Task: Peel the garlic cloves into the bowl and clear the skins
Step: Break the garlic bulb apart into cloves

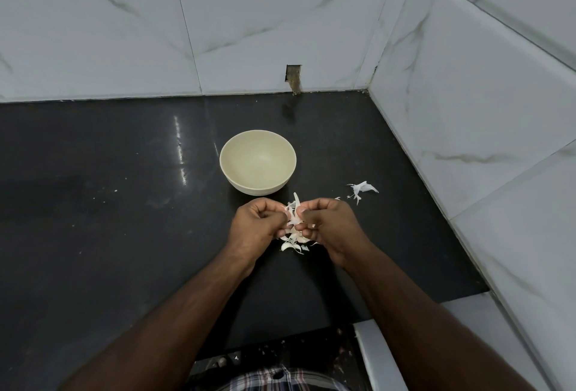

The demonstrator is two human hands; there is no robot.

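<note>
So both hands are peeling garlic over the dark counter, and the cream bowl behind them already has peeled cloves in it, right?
Not quite: in the head view the cream bowl is empty. The left hand and right hand do peel garlic over the dark counter.

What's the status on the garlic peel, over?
Left hand and right hand pinching garlic, mid-peel. Bowl looks empty. Skins piled under hands, more to the right.

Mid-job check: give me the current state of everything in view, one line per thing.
bowl: upright on the counter, looks empty
garlic: gripped between both hands, skin partly off
left hand: pinching the garlic
right hand: pinching the garlic
skins pile: loose under the hands
stray skin: lying right of the bowl
</note>
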